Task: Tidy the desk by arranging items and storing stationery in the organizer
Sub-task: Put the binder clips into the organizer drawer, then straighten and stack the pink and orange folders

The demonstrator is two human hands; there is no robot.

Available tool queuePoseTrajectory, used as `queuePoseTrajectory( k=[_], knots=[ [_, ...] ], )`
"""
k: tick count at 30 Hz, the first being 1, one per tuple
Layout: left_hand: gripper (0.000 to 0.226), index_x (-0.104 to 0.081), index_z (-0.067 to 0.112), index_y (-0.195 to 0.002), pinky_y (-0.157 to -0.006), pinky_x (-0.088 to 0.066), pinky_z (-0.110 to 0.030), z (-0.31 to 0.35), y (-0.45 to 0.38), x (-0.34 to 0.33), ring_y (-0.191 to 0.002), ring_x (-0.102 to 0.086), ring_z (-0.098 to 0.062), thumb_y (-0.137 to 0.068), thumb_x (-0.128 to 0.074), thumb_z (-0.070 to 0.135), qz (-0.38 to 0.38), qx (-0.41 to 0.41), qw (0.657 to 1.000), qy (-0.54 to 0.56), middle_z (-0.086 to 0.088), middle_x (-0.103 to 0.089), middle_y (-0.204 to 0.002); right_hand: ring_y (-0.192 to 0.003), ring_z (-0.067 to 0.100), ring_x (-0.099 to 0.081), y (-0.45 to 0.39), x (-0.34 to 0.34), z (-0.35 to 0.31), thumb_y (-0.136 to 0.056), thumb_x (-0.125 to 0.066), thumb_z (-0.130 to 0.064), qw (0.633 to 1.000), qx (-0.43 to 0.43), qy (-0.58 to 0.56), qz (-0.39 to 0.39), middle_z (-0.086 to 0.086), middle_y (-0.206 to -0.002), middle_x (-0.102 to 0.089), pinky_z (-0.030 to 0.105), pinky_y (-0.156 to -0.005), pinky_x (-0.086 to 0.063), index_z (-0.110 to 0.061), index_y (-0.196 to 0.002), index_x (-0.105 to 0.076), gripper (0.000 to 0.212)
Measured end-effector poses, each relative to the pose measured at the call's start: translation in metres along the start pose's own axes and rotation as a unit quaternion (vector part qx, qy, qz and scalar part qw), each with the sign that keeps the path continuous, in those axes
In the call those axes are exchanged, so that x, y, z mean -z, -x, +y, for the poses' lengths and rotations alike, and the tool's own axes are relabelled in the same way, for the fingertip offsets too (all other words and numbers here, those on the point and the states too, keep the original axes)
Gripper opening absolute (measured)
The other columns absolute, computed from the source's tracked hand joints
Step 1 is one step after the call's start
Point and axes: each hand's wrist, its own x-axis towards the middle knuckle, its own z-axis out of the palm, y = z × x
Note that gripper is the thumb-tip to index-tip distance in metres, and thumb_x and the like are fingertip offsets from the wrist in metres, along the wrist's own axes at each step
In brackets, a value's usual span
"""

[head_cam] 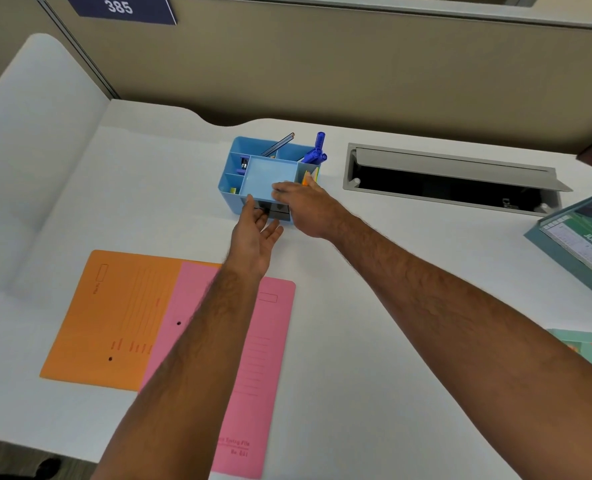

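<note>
Head view: I see both hands, the left hand [253,233] and right hand [301,206], relaxed, unclenched, touching the blue organizer [249,174] front.

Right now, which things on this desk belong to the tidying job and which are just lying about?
Job: organizer, blue pens, pencil, orange folder, pink folder, left hand, right hand.
Lying about: cable hatch, calendar.

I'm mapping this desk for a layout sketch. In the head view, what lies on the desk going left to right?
Orange folder → pink folder → blue organizer → open cable hatch → calendar. The left hand and right hand overlap the organizer, so they are left out.
</note>
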Motion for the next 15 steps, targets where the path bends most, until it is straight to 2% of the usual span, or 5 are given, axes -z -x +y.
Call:
queuePoseTrajectory(
  k=[4,8,12,15],
  knots=[
    [0.065,-0.04,0.017,-0.156,-0.116,-0.043,-0.046,0.001,0.011,0.004,-0.14,-0.049,-0.03,-0.102,-0.055,0.051,0.003,-0.024,0.999,-0.04,-0.009,-0.048,-0.155,-0.155,0.027,-0.018,0.002,-0.004,-0.004,-0.094,-0.061,-0.003,1.0,0.003,0.006,0.011,0.007,-0.167,-0.024,0.052,-0.125,-0.006,-0.012,-0.157,-0.031,0.07],
    [0.055,-0.045,0.022,-0.153,-0.111,-0.049,-0.044,0.001,0.033,0.018,-0.134,-0.055,-0.024,-0.103,-0.059,0.042,0.014,-0.09,0.991,-0.103,-0.002,-0.053,-0.15,-0.156,0.027,-0.013,0.018,-0.011,-0.013,-0.098,-0.055,0.001,0.994,0.009,-0.067,0.088,0.004,-0.168,-0.02,0.044,-0.125,-0.013,-0.015,-0.158,-0.031,0.066],
    [0.044,-0.054,0.023,-0.14,-0.105,-0.053,-0.037,-0.008,0.065,0.042,-0.123,-0.059,-0.012,-0.1,-0.066,0.037,0.053,-0.156,0.96,-0.228,0.005,-0.06,-0.136,-0.15,0.022,-0.028,0.057,-0.023,-0.017,-0.1,-0.05,0.0,0.975,0.0,-0.151,0.162,0.004,-0.163,-0.033,0.034,-0.12,-0.029,-0.013,-0.154,-0.041,0.056],
    [0.039,-0.055,0.028,-0.134,-0.102,-0.052,-0.036,-0.02,0.083,0.066,-0.122,-0.057,-0.012,-0.097,-0.07,0.03,0.08,-0.192,0.919,-0.336,0.01,-0.061,-0.13,-0.14,0.02,-0.039,0.089,-0.04,-0.02,-0.096,-0.051,0.003,0.969,-0.015,-0.18,0.167,0.004,-0.154,-0.041,0.028,-0.114,-0.035,-0.01,-0.15,-0.046,0.056]
  ],
)
